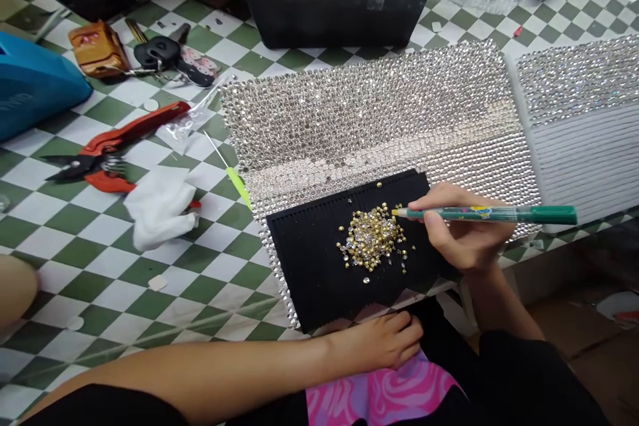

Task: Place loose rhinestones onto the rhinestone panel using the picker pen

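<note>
The right hand (464, 226) pinches 1 green pen (499, 214) between thumb and fingers, its yellow tip beside the rhinestones (374, 236) heaped on the black tray (314, 266). The left hand (394, 341), fingers curled and close together, rests near the tray's lower edge, on the pink-purple fabric (384, 393).

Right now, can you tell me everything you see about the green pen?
The green pen is long and thin, with a yellow tip, small colourful pictures on its side and a plain green end. It looks like shiny plastic. The right hand pinches it near the tip. It lies almost level, pointing toward the little gems on the black tray.
</note>
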`<state>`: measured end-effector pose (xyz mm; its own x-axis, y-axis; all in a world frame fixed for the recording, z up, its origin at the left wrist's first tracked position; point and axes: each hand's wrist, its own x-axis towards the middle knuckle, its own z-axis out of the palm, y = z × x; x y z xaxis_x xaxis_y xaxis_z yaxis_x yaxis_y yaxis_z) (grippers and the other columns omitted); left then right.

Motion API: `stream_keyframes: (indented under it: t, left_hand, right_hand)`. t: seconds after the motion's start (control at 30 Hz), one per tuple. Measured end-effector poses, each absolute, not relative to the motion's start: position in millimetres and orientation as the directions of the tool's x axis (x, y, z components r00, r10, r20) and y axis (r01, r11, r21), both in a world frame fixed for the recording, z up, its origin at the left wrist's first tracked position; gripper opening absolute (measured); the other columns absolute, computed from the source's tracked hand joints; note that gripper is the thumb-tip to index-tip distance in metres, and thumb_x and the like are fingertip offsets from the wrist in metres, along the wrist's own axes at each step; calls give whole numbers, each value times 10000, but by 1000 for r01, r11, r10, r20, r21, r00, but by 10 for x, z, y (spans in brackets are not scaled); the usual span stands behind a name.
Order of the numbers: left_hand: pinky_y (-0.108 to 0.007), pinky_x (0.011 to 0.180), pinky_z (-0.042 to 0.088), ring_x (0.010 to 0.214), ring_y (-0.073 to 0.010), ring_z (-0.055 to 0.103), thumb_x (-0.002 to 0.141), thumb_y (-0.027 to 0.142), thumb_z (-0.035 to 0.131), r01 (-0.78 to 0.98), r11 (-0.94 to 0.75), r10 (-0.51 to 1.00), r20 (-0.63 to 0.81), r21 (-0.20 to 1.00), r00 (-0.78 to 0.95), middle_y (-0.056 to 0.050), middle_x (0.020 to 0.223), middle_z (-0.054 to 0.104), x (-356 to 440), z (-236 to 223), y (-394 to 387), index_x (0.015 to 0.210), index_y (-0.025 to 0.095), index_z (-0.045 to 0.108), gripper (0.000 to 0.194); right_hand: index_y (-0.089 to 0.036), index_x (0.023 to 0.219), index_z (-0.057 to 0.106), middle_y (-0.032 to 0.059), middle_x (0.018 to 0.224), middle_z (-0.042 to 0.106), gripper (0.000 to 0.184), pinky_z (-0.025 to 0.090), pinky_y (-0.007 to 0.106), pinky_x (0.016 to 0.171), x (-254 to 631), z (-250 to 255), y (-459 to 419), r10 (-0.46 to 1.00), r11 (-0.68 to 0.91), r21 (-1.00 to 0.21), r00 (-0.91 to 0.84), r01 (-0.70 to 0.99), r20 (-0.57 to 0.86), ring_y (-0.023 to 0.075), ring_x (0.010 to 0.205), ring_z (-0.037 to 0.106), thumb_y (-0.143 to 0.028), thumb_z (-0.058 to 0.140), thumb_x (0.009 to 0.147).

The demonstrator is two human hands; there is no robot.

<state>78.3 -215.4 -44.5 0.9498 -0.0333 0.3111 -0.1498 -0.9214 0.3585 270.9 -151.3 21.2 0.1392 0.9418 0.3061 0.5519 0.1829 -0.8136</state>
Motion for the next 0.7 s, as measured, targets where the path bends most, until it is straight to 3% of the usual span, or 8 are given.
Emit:
stream_keyframes:
  t: [0.7]
  left_hand:
    - [-222,748,374,771,-58,525,856,272,500,-118,-931,9,343,345,939,-3,991,611,782,-432,-2147,862,170,549,113]
  right_hand:
    - [-201,940,679,-3,776,675,233,443,271,587,2709,195,-1484,959,224,-839,39,496,279,99,644,568,-63,611,764]
